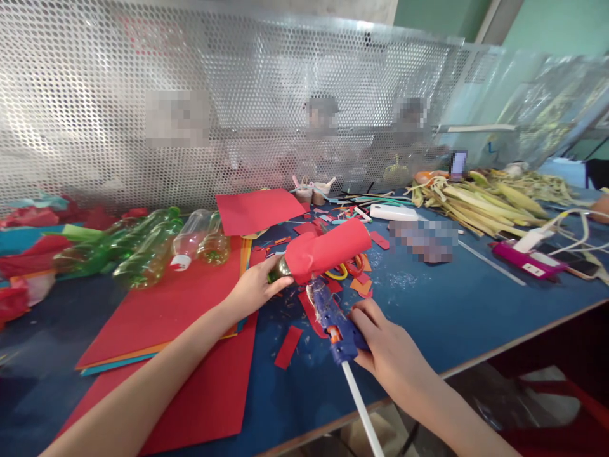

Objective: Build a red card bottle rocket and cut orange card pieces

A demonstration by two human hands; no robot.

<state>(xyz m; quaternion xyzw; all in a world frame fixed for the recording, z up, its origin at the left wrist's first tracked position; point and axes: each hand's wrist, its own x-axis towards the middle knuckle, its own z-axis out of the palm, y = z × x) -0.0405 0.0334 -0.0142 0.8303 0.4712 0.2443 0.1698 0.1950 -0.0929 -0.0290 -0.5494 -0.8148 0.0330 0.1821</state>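
My left hand (259,285) is closed around the dark green end of a bottle (280,270) whose other part is wrapped in red paper (333,249). The wrapped bottle is held above the table, tilted up to the right. In my right hand (380,336) is a blue hot glue gun (339,330), with a long white glue stick (361,409) sticking out of its back. The gun's nozzle points up at the underside of the red paper; whether it touches cannot be made out. Red paper scraps (288,347) and scissors with yellow and red handles (339,271) lie beneath.
Red sheets (190,311) are stacked at the left, with several plastic bottles (147,251) behind them. Dried husks (480,203), a white device (394,212) and a purple power strip (528,259) lie at the right. A bubble-wrap curtain (266,82) hangs behind; blurred people show through it.
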